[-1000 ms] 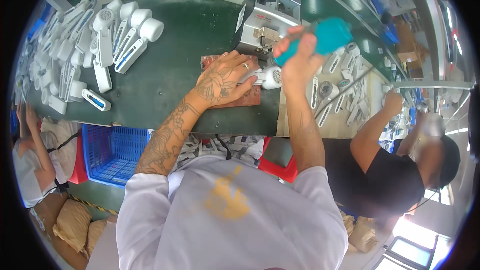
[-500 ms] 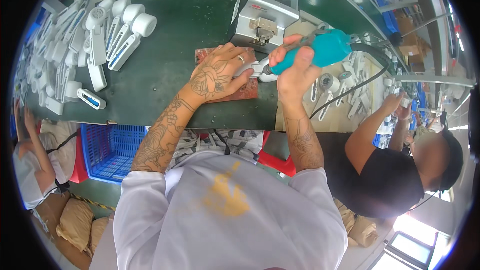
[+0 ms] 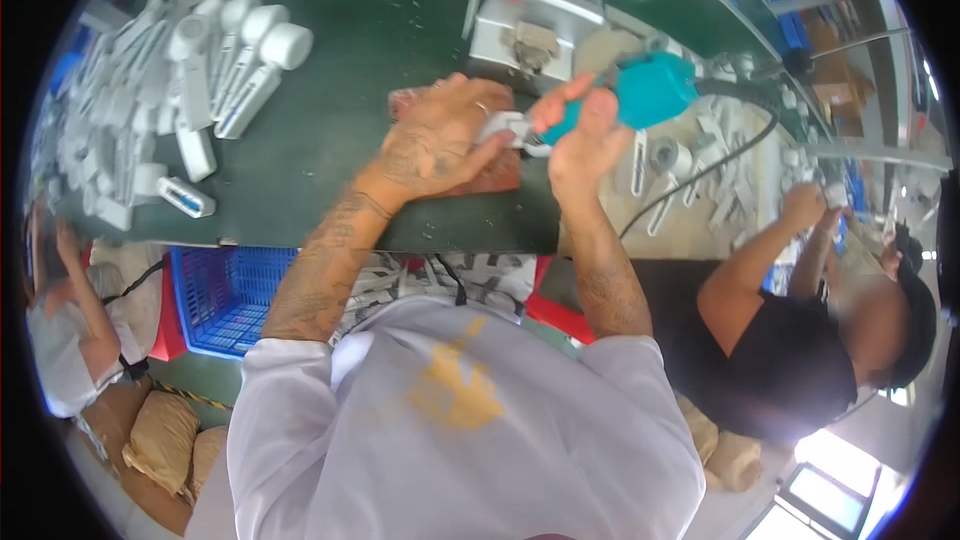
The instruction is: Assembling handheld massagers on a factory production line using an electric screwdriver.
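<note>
My left hand is closed over a white plastic part, its thumb pressed along the near side. The part lies on a worn reddish pad on the green bench. In my right hand is a teal power screwdriver, gripped around its body and tilted with the tip toward the left. That tip meets or nearly meets the right end of the white part; blur and fingers hide the exact contact. A dark cable runs from the tool's rear.
A grey metal machine stands just beyond my hands. Heaped at left are white round-headed handheld units; similar ones lie at right. A blue crate sits below the bench edge. A co-worker in black works at right, another person at far left.
My right hand and the screwdriver have shifted slightly left and away from me. The white part appears slightly turned under my left hand. The co-worker's hands at right have moved a little rightward.
</note>
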{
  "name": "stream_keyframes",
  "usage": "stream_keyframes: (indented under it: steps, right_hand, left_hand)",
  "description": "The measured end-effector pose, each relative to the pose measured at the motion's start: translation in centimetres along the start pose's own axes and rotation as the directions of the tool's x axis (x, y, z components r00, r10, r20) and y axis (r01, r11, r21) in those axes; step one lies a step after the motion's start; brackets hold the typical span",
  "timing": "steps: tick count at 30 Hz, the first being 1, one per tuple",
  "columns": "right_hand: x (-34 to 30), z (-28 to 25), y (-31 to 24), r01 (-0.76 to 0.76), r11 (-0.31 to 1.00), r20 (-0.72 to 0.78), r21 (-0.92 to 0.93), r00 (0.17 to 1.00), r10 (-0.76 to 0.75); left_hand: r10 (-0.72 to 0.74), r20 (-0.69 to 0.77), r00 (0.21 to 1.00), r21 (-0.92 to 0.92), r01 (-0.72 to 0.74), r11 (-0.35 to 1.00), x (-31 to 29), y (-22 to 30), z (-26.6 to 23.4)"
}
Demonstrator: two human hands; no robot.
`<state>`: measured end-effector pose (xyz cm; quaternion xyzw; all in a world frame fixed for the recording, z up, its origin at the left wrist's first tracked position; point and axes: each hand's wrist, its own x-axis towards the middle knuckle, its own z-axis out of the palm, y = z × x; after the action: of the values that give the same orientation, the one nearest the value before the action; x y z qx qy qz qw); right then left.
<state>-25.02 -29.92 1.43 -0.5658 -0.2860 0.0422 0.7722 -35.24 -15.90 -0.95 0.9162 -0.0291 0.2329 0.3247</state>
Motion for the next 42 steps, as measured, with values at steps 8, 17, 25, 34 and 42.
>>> stream_keyframes:
  steps: [8,17,25,34,42]
  right_hand:
    - [-5.6,-4.7,-6.3,-0.111,0.896,-0.079,0.430,0.984,0.160]
    - [-11.9,-7.8,-6.9,-0.175,0.977,-0.049,0.120,0.982,0.182]
    - [-10.6,-3.6,-7.0,-0.240,0.964,-0.114,0.111,0.961,0.252]
    - [-12.6,-7.1,-8.3,-0.190,0.982,-0.151,0.024,0.970,0.191]
    - [-13.9,-10.6,-8.3,-0.132,0.983,-0.209,0.130,0.965,0.157]
  left_hand:
    - [0.308,-0.208,0.928,0.190,-0.271,0.944,-5.5,3.4,-1.7]
    - [-0.529,-0.804,0.271,-0.250,0.654,0.714,-12.1,-13.9,-28.8]
    - [-0.449,-0.406,0.796,-0.196,0.405,0.893,-4.9,-1.7,-15.8]
    - [-0.086,0.275,0.958,0.329,-0.010,0.944,-4.3,3.7,-0.3]
    - [0.098,0.083,0.992,0.107,-0.107,0.989,0.9,8.8,3.4]
